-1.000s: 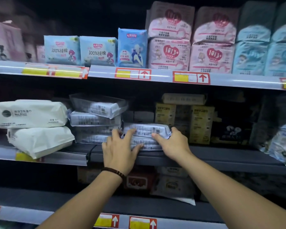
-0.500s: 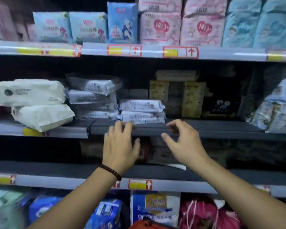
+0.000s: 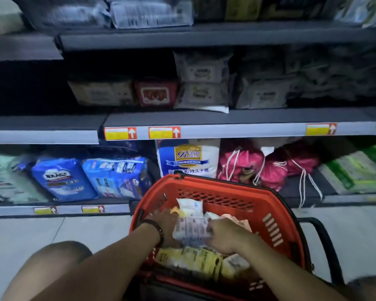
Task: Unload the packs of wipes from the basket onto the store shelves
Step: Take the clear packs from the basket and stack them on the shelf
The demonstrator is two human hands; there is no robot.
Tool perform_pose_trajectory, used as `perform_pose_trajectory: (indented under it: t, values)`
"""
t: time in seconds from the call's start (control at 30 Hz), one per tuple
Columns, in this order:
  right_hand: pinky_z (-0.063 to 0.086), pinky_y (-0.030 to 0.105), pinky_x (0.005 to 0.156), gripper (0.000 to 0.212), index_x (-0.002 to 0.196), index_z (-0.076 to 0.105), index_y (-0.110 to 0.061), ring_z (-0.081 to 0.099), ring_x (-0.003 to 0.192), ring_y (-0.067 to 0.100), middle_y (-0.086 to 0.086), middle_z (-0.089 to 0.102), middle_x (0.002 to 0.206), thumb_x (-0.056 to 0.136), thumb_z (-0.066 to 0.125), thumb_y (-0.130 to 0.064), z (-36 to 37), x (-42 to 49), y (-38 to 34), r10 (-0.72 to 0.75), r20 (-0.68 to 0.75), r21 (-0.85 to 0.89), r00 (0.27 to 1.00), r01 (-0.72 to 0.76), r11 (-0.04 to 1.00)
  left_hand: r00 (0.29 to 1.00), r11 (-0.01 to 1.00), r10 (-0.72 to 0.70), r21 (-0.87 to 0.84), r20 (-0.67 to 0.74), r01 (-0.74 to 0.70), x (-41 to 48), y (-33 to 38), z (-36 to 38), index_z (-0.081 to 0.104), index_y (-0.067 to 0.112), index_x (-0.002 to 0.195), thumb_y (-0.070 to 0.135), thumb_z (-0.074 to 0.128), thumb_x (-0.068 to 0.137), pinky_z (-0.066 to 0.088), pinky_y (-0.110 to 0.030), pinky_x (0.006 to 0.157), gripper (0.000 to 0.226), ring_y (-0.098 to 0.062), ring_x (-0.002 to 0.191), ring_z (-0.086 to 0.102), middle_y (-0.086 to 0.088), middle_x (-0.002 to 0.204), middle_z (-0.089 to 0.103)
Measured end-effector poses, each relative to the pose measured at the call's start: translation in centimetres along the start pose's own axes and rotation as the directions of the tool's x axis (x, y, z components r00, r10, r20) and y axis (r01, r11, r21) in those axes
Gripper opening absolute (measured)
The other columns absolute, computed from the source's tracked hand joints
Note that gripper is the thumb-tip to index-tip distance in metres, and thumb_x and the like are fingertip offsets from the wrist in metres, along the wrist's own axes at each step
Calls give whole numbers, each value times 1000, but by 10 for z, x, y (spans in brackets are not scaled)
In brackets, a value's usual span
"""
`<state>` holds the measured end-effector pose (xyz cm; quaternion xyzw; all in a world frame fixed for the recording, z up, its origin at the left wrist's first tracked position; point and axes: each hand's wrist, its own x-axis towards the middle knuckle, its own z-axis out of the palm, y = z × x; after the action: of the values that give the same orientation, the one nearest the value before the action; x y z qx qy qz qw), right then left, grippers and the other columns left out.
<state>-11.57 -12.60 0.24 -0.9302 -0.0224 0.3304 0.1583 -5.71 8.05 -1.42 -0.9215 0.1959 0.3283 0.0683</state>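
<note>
Both hands are inside the red basket [image 3: 269, 205], which sits on the floor [image 3: 52, 235] against the bottom shelf [image 3: 302, 190]. The left hand [image 3: 164, 224] and right hand [image 3: 224, 235] clamp one pack of wipes [image 3: 191, 230] between them, left hand on its left end and right hand on its right end. The right fingers [image 3: 215, 229] are curled round the pack's edge. The left fingers are mostly hidden behind the pack but look wrapped on it too. The pack is white with a pinkish print, motion-blurred, label unreadable. It sits mid-basket, above the other contents.

There's a dark bracelet [image 3: 157, 228] on the left wrist.

Still in the basket:
- yellow packs [image 3: 193, 260] at the near edge
- a white pack [image 3: 189, 206] standing up at the far side
- something orange to the right, too blurred to tell what

A black handle [image 3: 326, 242] hangs off the basket's right side.

Middle shelf [image 3: 237, 118]: grey packs [image 3: 202, 81] stacked two high, with a red pack [image 3: 155, 93] just left of them. Yellow-and-red price tags [image 3: 164, 132] are on its front edge.

Bottom shelf: blue packs [image 3: 115, 177] on the left, a white-and-blue bag [image 3: 189, 157] right behind the basket, and pink drawstring bags [image 3: 258, 166] to the right.
</note>
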Motion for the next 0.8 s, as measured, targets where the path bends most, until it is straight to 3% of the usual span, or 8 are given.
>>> perform_pose_trajectory:
  t: [0.1,0.2,0.37,0.47,0.57,0.67,0.73,0.8]
  values:
    - [55,42,94,37,123,69,-8,67,113,35,16,70,124,102,56,-36,12,1,9,42,145,-184,988,-15,983,1000,997,7,76,14,-9,8,12,2,18,13,166,66,69,89,30,-49,125,106,-36,154,29,-13,169,24]
    - [53,39,99,36,133,65,-7,65,119,34,17,67,132,101,53,-21,20,1,15,81,200,-231,976,-34,972,999,982,-17,185,-42,24,19,25,10,22,15,163,70,71,83,31,-57,120,108,-42,150,29,-12,164,30]
    - [54,42,104,47,135,66,-13,65,121,33,13,67,134,102,54,-45,14,-3,21,13,199,-178,980,23,984,998,968,-16,248,-58,30,29,37,6,29,16,158,72,77,75,35,-57,117,111,-44,145,33,-17,158,36]
    - [54,42,101,46,137,64,-15,65,119,32,12,67,133,103,54,-45,6,-11,22,5,186,-199,983,33,980,997,968,-50,243,-52,62,26,36,2,27,21,160,73,78,72,41,-55,116,114,-45,148,30,-17,161,33]
    - [50,40,103,51,137,63,-15,60,127,34,12,62,137,102,56,-52,-3,-19,28,26,158,-205,987,7,979,987,997,-61,39,-149,67,22,33,-2,35,26,153,71,80,68,45,-53,111,106,-42,141,38,-15,150,42]
    - [51,38,103,59,139,60,-17,59,128,33,11,60,143,96,61,-57,-16,-24,36,64,84,-120,994,-54,991,955,955,-92,-295,-281,5,16,28,-15,48,23,134,62,82,68,48,-43,102,84,-31,121,58,-7,131,61]
    - [54,37,102,64,144,55,-17,65,123,26,8,63,145,94,66,-57,-27,-29,40,58,-5,42,998,-58,997,941,794,-136,-602,-310,-84,7,26,-27,55,20,118,51,89,69,54,-38,87,67,-23,102,66,-1,114,68]
    - [52,34,104,90,160,36,-16,63,127,18,5,56,155,90,73,-59,-39,-36,39,54,-84,257,995,-31,966,947,487,-132,-851,-293,-196,-2,29,-38,56,16,121,35,93,76,58,-42,92,61,-22,102,71,-4,112,73]
